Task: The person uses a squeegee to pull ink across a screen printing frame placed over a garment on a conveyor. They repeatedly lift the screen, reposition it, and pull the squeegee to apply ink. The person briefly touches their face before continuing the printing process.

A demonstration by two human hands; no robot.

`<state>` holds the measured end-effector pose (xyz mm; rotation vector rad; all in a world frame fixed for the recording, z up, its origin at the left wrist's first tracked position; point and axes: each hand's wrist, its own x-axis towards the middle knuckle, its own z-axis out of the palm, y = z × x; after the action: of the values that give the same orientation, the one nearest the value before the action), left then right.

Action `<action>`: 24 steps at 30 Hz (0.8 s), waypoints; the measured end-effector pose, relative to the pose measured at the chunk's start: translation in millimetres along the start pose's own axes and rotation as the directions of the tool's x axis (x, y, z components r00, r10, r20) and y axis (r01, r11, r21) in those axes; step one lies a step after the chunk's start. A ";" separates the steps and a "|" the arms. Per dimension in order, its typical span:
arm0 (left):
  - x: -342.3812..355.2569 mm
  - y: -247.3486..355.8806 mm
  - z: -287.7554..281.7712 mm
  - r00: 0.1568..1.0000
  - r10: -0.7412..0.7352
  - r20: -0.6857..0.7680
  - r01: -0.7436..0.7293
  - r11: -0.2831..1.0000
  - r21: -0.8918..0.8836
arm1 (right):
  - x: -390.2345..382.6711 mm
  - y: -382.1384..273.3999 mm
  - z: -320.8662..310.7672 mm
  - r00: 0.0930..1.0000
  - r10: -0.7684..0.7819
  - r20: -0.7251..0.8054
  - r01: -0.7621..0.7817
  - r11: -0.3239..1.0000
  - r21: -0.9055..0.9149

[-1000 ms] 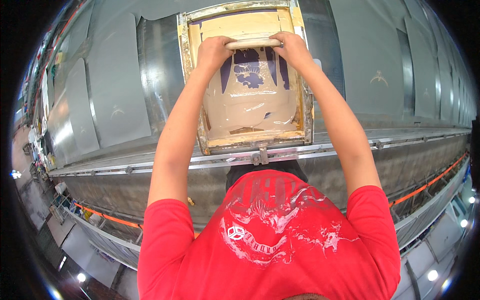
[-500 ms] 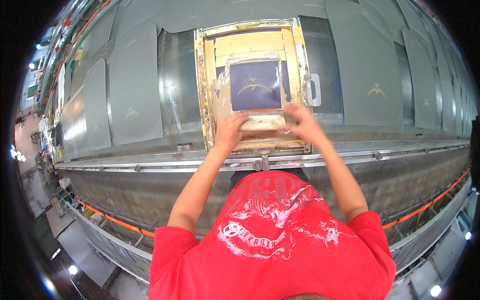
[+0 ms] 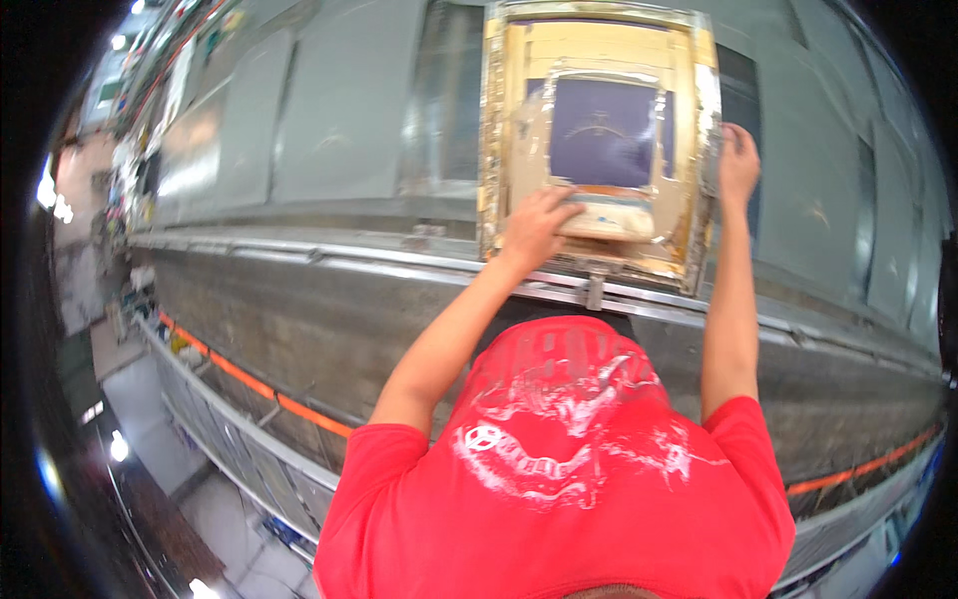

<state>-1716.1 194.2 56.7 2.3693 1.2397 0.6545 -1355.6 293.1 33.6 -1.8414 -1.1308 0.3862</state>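
1. Touching one pale squeegee (image 3: 614, 222) at its left end, the left hand (image 3: 539, 225) has its fingers laid over it; the thumb is hidden, so I cannot tell how firmly it grips.
2. The squeegee lies inside the near end of one frame (image 3: 492, 130), just below one dark purple window (image 3: 604, 130). Touched at one end only, it could tip or swivel and smear the glossy coating (image 3: 534, 150).
3. The right hand (image 3: 738, 165), second of two, is curled at the frame's right side; blur hides whether it holds anything. A sideways pull there could skew the frame and jolt the squeegee.
4. Below the frame sits one clamp (image 3: 596, 290) at a metal rail (image 3: 379, 262); if loose, it might let the frame shift.
5. Grey sheets (image 3: 344, 110) lie on both sides, at least two on each; blur prevents a full count.
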 end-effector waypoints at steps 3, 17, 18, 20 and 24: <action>-21.1 -21.0 -33.8 0.997 -0.067 0.026 0.068 0.997 -0.023 | -26.4 -41.8 35.2 0.995 0.092 0.024 -0.092 0.996 0.003; -87.8 -165.6 -155.2 0.993 -0.112 0.047 0.101 0.973 0.206 | -131.0 -148.6 198.5 0.995 0.091 0.051 -0.101 0.960 0.263; -90.8 -167.6 -155.7 0.993 -0.110 0.037 0.100 0.974 0.204 | -136.3 -149.9 200.9 0.991 0.112 0.073 -0.127 0.959 0.252; -95.2 -171.5 -157.1 0.994 -0.105 0.020 0.099 0.974 0.203 | -140.6 -151.6 205.0 0.986 0.140 0.096 -0.159 0.959 0.235; -100.5 -158.7 -155.1 0.994 -0.107 -0.008 0.106 0.968 0.228 | -136.5 -152.4 198.1 0.990 0.117 0.073 -0.129 0.975 0.181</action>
<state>-1958.1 213.6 76.4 2.4616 1.5006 0.4954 -1639.7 311.5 28.0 -1.7489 -0.9888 0.6041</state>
